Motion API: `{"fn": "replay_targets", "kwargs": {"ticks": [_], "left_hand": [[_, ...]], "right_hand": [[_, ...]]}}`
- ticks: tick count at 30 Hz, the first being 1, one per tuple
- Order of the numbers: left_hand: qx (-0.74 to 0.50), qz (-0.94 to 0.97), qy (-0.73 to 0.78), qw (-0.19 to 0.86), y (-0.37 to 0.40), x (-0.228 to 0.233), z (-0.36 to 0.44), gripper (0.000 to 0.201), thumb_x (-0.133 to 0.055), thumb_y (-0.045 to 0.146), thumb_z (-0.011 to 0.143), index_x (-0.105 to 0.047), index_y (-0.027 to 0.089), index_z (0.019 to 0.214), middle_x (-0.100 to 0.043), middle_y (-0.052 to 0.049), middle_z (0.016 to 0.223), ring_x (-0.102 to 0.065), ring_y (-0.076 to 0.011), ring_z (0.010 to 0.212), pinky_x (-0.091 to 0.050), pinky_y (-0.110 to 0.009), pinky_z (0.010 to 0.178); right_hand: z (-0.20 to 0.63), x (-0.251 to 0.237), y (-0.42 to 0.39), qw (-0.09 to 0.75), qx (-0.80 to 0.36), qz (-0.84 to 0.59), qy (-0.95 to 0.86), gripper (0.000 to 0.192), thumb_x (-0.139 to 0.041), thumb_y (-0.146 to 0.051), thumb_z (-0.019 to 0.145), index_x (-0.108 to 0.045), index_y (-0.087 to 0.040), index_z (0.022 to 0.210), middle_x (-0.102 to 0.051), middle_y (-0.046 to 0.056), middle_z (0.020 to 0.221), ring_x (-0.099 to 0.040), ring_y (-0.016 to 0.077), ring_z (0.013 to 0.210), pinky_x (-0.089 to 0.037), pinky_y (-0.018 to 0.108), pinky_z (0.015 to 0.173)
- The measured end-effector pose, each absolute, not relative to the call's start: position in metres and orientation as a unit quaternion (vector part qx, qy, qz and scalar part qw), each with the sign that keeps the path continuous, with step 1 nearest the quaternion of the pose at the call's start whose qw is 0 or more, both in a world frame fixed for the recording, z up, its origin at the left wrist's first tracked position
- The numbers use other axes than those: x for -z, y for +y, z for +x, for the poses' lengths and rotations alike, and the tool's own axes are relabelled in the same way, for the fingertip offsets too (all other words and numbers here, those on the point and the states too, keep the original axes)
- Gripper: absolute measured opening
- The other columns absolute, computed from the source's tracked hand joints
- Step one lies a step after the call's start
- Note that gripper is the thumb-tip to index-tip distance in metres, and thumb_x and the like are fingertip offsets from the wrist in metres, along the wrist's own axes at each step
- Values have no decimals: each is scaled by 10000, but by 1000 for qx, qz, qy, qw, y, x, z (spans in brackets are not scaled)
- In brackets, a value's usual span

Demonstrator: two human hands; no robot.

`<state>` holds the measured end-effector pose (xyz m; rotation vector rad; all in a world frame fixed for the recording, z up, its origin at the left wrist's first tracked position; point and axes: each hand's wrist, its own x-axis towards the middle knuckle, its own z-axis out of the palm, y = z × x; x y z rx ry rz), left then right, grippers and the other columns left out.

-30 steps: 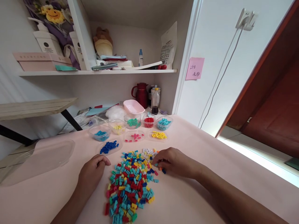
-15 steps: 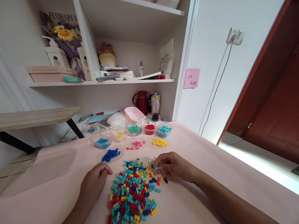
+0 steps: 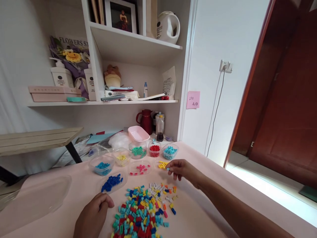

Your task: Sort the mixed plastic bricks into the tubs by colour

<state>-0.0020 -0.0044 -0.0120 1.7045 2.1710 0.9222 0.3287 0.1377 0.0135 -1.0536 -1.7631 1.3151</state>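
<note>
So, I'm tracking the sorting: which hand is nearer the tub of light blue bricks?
Right. The right hand is just in front of the tub of light blue bricks; the left hand rests far back beside the mixed pile.

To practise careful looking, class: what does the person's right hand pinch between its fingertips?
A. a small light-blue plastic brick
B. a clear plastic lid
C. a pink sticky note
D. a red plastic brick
A: the right hand is raised above the pink table, and a small light-blue plastic brick shows at its fingertips, close to the clear tub of yellow bricks.
</note>
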Motion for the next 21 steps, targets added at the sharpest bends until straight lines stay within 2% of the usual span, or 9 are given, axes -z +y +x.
{"fn": "replay_targets", "kwargs": {"ticks": [4, 9, 13, 17, 21], "left_hand": [[-318, 573, 746, 119, -4, 11, 0, 250, -401, 174, 741, -598, 256, 612, -685, 48, 721, -647, -167, 764, -437, -215, 687], [-330, 573, 741, 114, -2, 14, -3, 243, -410, 177, 727, -602, 257, 602, -689, 47, 724, -647, -167, 760, -440, -209, 681], [-330, 563, 749, 113, -2, 13, -2, 245, -410, 178, 721, -606, 257, 597, -692, 49, 724, -649, -169, 759, -437, -209, 672], [-328, 555, 755, 118, -4, 10, 0, 250, -412, 172, 724, -614, 257, 605, -699, 50, 733, -648, -170, 758, -433, -209, 652], [-340, 556, 749, 116, -4, 12, -2, 247, -420, 173, 725, -617, 256, 603, -699, 47, 720, -652, -171, 744, -439, -209, 651]], "right_hand": [[338, -32, 178, 413, -405, -459, -674, 297, -587, -382, 762, -656, -148, 931, -678, 58, 799, -592, 119, 585, -406, 213, 460], [336, -32, 219, 428, -293, -526, -674, 252, -558, -339, 796, -662, -175, 956, -646, 42, 813, -580, 126, 594, -409, 228, 485], [336, -27, 233, 386, -197, -576, -693, 257, -525, -257, 833, -668, -214, 1042, -643, 31, 854, -580, 124, 600, -418, 244, 556], [339, -23, 229, 331, -123, -603, -715, 330, -429, -160, 878, -679, -234, 1080, -588, 68, 1037, -606, 151, 786, -421, 250, 665], [339, -19, 217, 267, -86, -609, -742, 410, -450, -65, 820, -700, -293, 1051, -529, 64, 1100, -585, 182, 899, -390, 253, 666]]}}
